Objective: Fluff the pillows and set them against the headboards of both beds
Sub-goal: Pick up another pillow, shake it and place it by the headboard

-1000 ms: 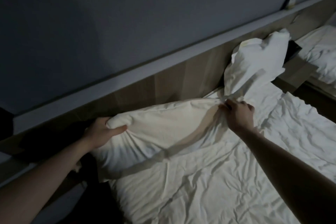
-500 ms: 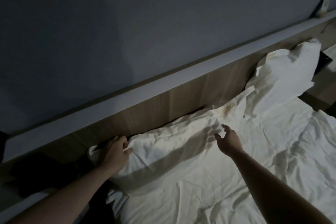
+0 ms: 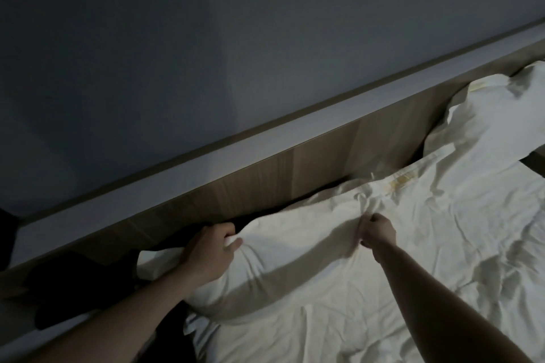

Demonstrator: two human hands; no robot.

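Dim bedroom, wooden headboard (image 3: 265, 174) | near pillow (image 3: 295, 250) flat on bed (image 3: 413, 289), just short of headboard | left hand (image 3: 211, 253) grips one end, right hand (image 3: 377, 230) pinches the other | soft, light, floppy: hold by both ends | second pillow (image 3: 486, 121) leans upright

Near pillow (image 3: 295, 247): you see plain white, greyed where shadow crosses it.
Far pillow (image 3: 483, 124): white, with a faint yellowish stain along your upper edge.
Sheet (image 3: 413, 289): white, unpatterned, with a yellow-brown mark near its top hem.
Headboard (image 3: 265, 183): light wood grain, pale grey-white ledge.
Wall (image 3: 206, 38): flat blue-grey.
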